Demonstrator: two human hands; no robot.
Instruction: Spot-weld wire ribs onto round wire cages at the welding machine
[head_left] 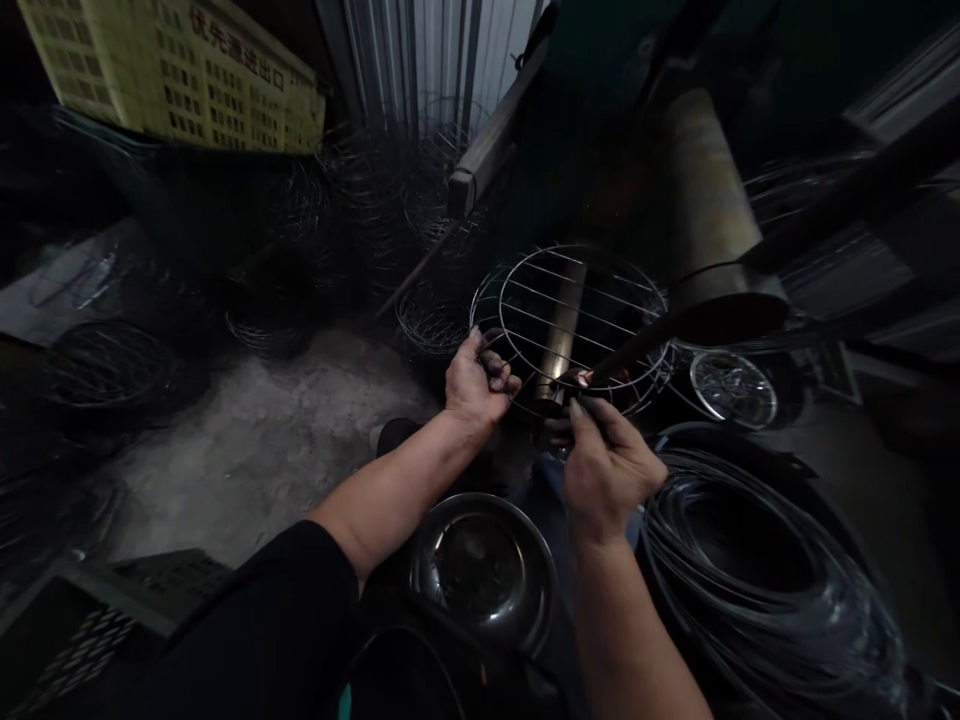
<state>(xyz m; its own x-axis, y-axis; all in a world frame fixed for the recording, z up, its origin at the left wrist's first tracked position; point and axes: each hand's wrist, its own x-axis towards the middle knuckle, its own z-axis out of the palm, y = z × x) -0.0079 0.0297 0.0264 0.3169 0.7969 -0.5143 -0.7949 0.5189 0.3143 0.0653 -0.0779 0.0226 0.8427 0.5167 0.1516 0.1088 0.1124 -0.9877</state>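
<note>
A round wire basket frame (577, 300) with straight cross wires stands tilted toward me over a metal post (561, 340). My left hand (477, 382) is closed round its near left rim. My right hand (606, 462) grips the lower rim with pinched fingers, right where a dark rod (645, 340) comes down from the right. A small orange glow shows at the rod's tip, just above my right fingers.
A large coil of dark wire (757, 570) lies at the right, a shiny metal bowl (484, 570) below my hands. Finished wire baskets (431, 320) pile up behind and on the left. A yellow sign (176, 70) hangs at top left; bare concrete floor (262, 450) lies left.
</note>
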